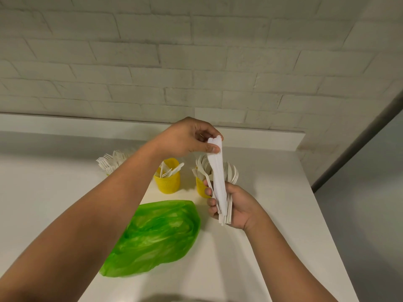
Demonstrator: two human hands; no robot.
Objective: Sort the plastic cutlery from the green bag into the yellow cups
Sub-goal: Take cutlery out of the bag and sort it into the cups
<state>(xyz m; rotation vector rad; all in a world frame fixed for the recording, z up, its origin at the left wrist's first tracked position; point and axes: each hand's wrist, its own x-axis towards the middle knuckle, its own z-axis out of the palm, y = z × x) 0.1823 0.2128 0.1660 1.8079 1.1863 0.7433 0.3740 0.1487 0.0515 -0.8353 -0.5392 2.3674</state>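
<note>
While my right hand [235, 208] curls round the bottom of a bunch of white plastic knives [218, 182], my left hand [187, 138] pinches their tips. They block part of the yellow spoon cup [200, 189]; the green bag [157, 236] lies on the counter [261, 258], near the knife cup [168, 183].

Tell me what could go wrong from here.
1. The left hand pinches only the tips of the knife bundle while the right hand grips its handle ends; pieces could slip out onto the counter.
2. The spoon cup stands just behind the bundle; a knuckle could tip it.
3. The knife cup is farther left, so knives might land among the spoons.
</note>
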